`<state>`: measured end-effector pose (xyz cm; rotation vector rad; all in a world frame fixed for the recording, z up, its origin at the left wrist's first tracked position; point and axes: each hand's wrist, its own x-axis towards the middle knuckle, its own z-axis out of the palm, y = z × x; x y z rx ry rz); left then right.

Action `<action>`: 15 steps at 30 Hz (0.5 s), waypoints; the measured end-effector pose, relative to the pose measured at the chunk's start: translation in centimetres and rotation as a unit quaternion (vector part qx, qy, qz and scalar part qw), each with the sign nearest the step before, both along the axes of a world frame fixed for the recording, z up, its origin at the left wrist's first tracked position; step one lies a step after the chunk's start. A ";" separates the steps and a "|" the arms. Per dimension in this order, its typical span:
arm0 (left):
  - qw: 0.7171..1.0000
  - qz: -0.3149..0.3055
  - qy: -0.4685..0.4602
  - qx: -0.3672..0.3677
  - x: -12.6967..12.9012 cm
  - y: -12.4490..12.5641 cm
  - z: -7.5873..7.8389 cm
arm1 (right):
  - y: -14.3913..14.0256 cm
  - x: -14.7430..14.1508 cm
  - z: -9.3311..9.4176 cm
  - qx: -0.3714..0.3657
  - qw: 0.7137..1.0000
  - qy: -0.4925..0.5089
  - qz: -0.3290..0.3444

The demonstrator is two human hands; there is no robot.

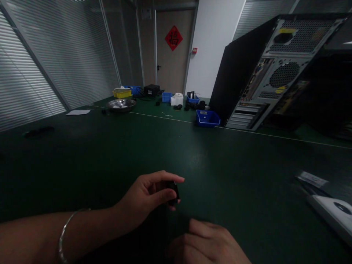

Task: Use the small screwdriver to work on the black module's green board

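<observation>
- The small black object is in the left hand, over the near part of the bench; its exact kind is too dark to make out.
- The left grip is closed around it: the thumb presses the near side, while the index finger reaches along the top and past it. A firm, light pinch should suit something this small.
- The right hand lies just beside, nearer the body, fingers curled; its underside is hidden, so whether that grip holds anything does not show.
- Steadying the left wrist, where the silver bracelet sits, should help fine handling; the bracelet could knock the bench if the forearm drops.
- The light looks dim, so turning the object's face toward the eyes would probably help in judging its edges.
- Working low over the bench seems wise, as a slip would then mean only a short fall.
- The blue bin and the white device stand well apart from both hands.
</observation>
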<state>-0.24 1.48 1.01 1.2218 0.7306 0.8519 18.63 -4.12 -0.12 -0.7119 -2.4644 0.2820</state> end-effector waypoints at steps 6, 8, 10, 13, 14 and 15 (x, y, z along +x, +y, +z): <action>1.000 0.002 0.016 -0.021 0.2 -0.1 0.5 | 0.0 1.3 1.0 -0.075 0.995 0.036 -0.062; 1.000 0.001 0.015 -0.027 0.2 -0.1 0.5 | -0.1 1.3 0.9 -0.092 0.992 0.031 -0.076; 1.000 -0.004 0.016 -0.027 0.2 -0.1 0.4 | -0.3 1.1 0.6 -0.069 0.994 0.007 -0.081; 0.999 -0.017 0.019 -0.022 0.2 0.0 0.2 | -0.4 0.7 -0.1 0.009 0.996 -0.011 -0.083; 0.999 -0.020 0.014 -0.022 0.2 0.0 0.1 | -0.4 0.7 -0.3 0.025 0.996 -0.008 -0.082; 0.999 -0.022 0.004 -0.023 0.3 0.0 0.1 | -0.4 0.7 -0.5 0.025 0.997 -0.012 -0.079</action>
